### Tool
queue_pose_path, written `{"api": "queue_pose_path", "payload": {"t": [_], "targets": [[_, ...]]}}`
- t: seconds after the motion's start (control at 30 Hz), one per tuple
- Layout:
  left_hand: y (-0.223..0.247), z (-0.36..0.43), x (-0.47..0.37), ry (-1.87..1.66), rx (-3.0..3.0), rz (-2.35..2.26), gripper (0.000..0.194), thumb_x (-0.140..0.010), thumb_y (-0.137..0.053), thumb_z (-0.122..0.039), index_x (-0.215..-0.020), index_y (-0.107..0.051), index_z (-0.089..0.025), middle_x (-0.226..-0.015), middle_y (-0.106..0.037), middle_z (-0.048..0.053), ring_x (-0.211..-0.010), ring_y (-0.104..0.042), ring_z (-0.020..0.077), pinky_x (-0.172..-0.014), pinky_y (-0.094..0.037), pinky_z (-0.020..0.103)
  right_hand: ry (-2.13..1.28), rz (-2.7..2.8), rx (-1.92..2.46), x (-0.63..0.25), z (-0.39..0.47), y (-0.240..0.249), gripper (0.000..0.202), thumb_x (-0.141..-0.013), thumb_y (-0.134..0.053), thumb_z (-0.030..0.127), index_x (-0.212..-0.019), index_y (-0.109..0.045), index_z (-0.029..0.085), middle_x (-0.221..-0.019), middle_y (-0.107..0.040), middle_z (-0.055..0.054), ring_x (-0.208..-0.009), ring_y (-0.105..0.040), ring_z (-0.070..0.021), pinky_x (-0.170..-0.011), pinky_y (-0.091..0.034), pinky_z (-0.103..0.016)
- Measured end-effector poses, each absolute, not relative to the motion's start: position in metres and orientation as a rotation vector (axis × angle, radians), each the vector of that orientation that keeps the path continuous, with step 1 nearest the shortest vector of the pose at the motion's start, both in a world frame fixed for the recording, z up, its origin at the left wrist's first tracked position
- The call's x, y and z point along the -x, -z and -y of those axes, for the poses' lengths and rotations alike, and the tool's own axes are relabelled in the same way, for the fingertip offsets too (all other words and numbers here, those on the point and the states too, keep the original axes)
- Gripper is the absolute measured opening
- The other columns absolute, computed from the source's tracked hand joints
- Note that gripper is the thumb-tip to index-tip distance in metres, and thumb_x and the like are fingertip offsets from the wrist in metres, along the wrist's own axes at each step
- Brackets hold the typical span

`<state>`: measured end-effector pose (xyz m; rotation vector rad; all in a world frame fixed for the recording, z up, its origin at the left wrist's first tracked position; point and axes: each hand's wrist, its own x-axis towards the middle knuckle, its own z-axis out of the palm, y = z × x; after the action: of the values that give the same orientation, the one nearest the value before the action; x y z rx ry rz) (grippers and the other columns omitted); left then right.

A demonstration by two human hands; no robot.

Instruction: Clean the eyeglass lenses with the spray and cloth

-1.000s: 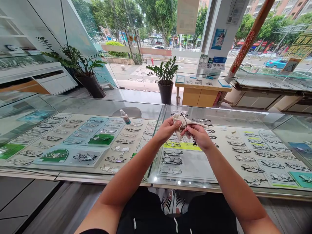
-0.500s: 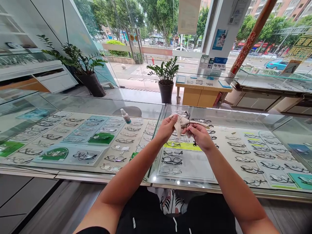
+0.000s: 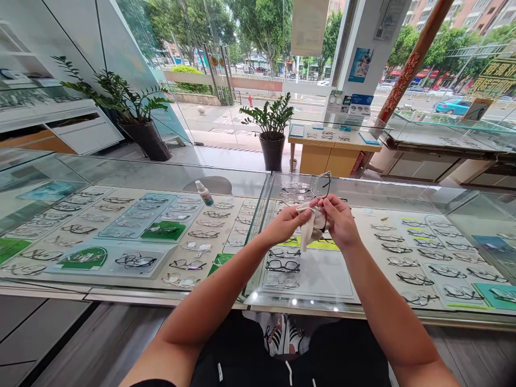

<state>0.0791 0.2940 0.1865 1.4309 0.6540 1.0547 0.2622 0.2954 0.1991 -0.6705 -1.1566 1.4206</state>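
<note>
Over the glass counter, my left hand [image 3: 287, 223] is closed on a pale cleaning cloth [image 3: 308, 228], whose loose end hangs down. My right hand [image 3: 341, 219] is closed on a pair of dark-framed eyeglasses [image 3: 327, 185] right beside it. One part of the frame sticks up above my fingers, and a dark piece shows below them. The cloth lies against the lower part of the glasses between both hands, and my fingers hide much of that contact. A white spray bottle [image 3: 204, 193] stands upright on the counter to the left.
Beneath the counter's glass top lie rows of eyeglasses [image 3: 283, 265], some on green or blue display cards. A metal seam [image 3: 264, 215] divides two showcases. Beyond stand potted plants [image 3: 272, 150] and a wooden display table [image 3: 334, 156] by the window.
The eyeglasses have turned so that part of them now points up above my right hand. Both hands have shifted slightly right and down, and the cloth hangs lower between them.
</note>
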Motion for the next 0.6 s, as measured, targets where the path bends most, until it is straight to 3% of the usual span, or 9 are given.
{"api": "queue_pose_path", "payload": {"t": [0.23,0.6], "targets": [[-0.180,-0.289,-0.089,-1.125,-1.279,-0.649,0.061,-0.088,-0.077,-0.072,-0.075,-0.065,-0.014,-0.067,-0.059,0.000,-0.063,-0.053,0.0114,-0.065,-0.044,0.026,-1.386,1.232,0.685,-0.254,-0.295,-0.189,0.039,-0.082,-0.089,0.063,-0.093,-0.075,0.028,-0.107,-0.078,-0.006,-0.098,-0.070,-0.0229,-0.083,-0.059,-0.035],[-0.178,-0.290,-0.087,-1.107,-1.191,-0.609,0.049,-0.081,-0.091,-0.057,-0.089,-0.073,-0.012,-0.080,-0.074,0.005,-0.071,-0.066,0.0153,-0.070,-0.051,0.027,-1.209,1.329,0.687,-0.253,-0.296,-0.189,0.029,-0.087,-0.086,0.058,-0.087,-0.081,0.029,-0.108,-0.073,-0.007,-0.110,-0.070,-0.0279,-0.095,-0.060,-0.042]]}}
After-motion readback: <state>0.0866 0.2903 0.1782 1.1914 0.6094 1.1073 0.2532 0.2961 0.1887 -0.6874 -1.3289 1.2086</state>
